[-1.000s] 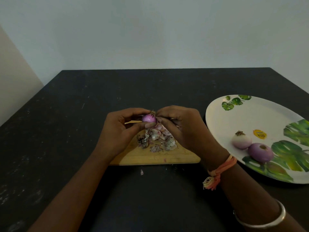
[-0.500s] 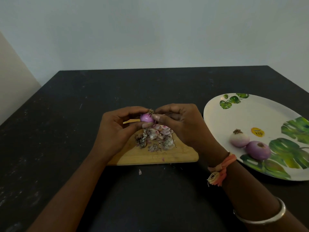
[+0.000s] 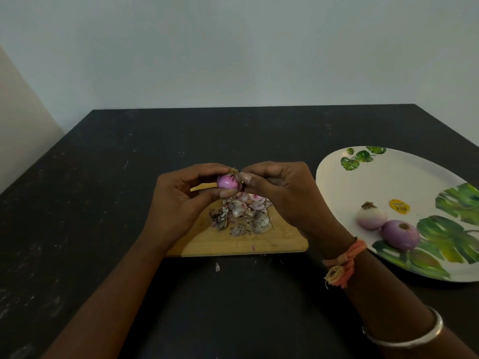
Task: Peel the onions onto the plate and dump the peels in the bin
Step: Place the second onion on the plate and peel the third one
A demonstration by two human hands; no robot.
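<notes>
A small purple onion (image 3: 228,182) is held above a wooden cutting board (image 3: 241,244) at the table's middle. My left hand (image 3: 181,203) grips it from the left, fingers curled over it and thumb under it. My right hand (image 3: 282,195) pinches at the onion's right side near its rooty tip. A heap of onion peels (image 3: 241,213) lies on the board beneath the hands. Two peeled onions, a pale one (image 3: 371,216) and a purple one (image 3: 400,234), rest on a white leaf-print plate (image 3: 375,177) at the right. No bin is visible.
A dark table (image 3: 103,190) carries everything, with a wall close behind it. One stray peel scrap (image 3: 217,267) lies on the table just in front of the board. The plate runs off the right edge of view.
Both hands stay on the onion over the board; the fingers have shifted slightly around it. The peel heap and the plate's onions have not moved.
</notes>
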